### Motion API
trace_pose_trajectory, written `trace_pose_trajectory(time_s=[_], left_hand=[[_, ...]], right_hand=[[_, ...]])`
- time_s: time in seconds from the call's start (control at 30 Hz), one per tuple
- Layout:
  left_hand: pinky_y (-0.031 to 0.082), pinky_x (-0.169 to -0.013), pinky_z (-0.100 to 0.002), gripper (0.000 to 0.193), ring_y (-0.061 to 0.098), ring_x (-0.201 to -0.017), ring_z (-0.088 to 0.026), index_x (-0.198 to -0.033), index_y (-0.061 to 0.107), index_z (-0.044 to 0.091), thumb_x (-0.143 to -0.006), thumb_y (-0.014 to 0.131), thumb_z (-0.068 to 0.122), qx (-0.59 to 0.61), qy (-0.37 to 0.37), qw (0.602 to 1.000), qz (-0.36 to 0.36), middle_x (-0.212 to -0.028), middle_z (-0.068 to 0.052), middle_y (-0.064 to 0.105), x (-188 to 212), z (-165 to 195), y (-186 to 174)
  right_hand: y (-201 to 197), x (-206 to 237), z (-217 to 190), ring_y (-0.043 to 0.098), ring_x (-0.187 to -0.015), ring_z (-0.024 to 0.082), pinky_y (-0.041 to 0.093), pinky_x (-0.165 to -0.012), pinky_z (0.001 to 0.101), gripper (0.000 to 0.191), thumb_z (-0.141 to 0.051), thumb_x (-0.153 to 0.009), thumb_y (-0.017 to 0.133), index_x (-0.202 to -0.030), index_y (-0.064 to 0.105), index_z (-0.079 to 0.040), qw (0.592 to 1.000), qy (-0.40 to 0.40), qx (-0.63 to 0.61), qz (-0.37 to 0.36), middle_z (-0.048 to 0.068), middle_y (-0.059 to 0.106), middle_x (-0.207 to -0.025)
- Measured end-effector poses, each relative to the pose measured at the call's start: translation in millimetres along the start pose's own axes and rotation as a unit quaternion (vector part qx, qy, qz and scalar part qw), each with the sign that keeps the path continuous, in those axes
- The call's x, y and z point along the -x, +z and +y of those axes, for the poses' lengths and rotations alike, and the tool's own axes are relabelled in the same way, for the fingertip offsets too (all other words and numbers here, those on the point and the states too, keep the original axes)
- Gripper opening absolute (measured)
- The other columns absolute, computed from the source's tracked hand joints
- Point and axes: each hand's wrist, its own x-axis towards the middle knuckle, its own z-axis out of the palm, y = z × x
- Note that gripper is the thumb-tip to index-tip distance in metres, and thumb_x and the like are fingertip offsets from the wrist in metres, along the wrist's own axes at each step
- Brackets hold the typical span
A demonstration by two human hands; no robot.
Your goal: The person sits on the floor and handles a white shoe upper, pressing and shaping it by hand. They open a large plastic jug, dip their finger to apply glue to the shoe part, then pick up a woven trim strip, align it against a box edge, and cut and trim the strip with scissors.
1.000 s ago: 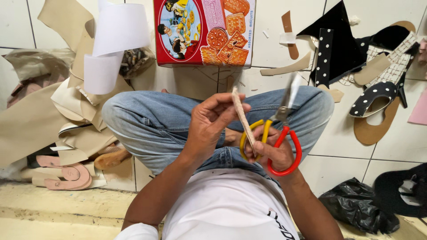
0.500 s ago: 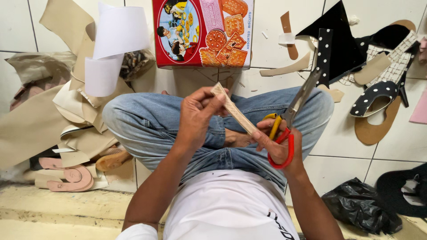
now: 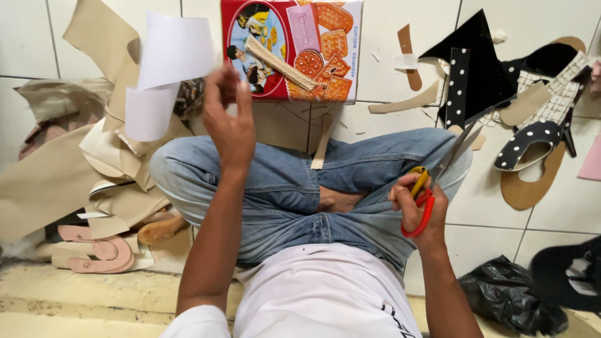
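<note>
I see the tan strip [image 3: 280,62] lying across the biscuit tin [image 3: 294,47], just beyond my raised left hand [image 3: 230,119], whose fingers are spread loose and hold nothing. Right of the tin and nearer me, my right hand [image 3: 418,206] grips the scissors [image 3: 432,188], fingers closed through the handles.

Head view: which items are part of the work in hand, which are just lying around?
In hand:
- scissors, red and yellow handles, in the right hand
- tan strip, lying on the biscuit tin, beyond the raised left hand

Lying about:
- white paper roll
- beige sheet scraps
- polka-dot shoe upper
- black plastic bag
- pink soles
</note>
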Motion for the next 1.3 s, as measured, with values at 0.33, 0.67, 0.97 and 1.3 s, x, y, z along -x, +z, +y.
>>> trace_pose_trajectory(time_s=[0.33, 0.67, 0.97, 1.3], left_hand=[[0.051, -0.080, -0.055, 0.031, 0.067, -0.087, -0.044, -0.087, 0.074, 0.000, -0.088, 0.072, 0.031, -0.360, -0.057, 0.844, -0.394, -0.090, -0.025, 0.071, 99, -51, 68], [0.049, -0.082, -0.027, 0.027, 0.059, -0.088, -0.010, -0.105, 0.077, -0.002, -0.098, 0.070, 0.022, 0.265, -0.376, 0.836, -0.299, -0.093, -0.002, 0.072, 130, -8, 44], [0.045, -0.113, -0.029, 0.032, 0.055, -0.132, -0.014, -0.125, 0.070, 0.001, -0.108, 0.055, 0.023, 0.276, -0.217, 0.878, -0.325, -0.130, -0.010, 0.070, 129, 70, 42], [0.057, -0.090, -0.025, 0.044, 0.065, -0.100, -0.009, -0.142, 0.063, 0.005, -0.098, 0.070, 0.006, 0.169, -0.112, 0.931, -0.302, -0.139, -0.009, 0.064, 110, 94, 21]], right_hand=[[6, -2, -4, 0.066, -0.072, 0.011, 0.054, -0.062, 0.0227, 0.020, -0.009, -0.098, 0.067, -0.115, 0.062, 0.002, 0.997, 0.035, 0.068, 0.002, 0.008, 0.071, -0.085], [38, 0, 1, 0.072, -0.081, 0.007, 0.057, -0.060, 0.0225, 0.021, -0.018, -0.096, 0.068, -0.109, 0.066, -0.001, 0.997, 0.060, 0.004, -0.042, 0.003, 0.078, -0.093], [55, -4, -41, 0.059, -0.057, 0.008, 0.051, -0.051, 0.0230, 0.021, -0.018, -0.093, 0.076, -0.104, 0.073, 0.000, 0.998, 0.047, -0.026, -0.026, 0.005, 0.068, -0.076], [49, 0, -60, 0.059, -0.054, 0.004, 0.047, -0.046, 0.0191, 0.023, -0.016, -0.088, 0.080, -0.103, 0.072, -0.001, 0.998, 0.018, 0.037, -0.044, 0.001, 0.070, -0.073]])
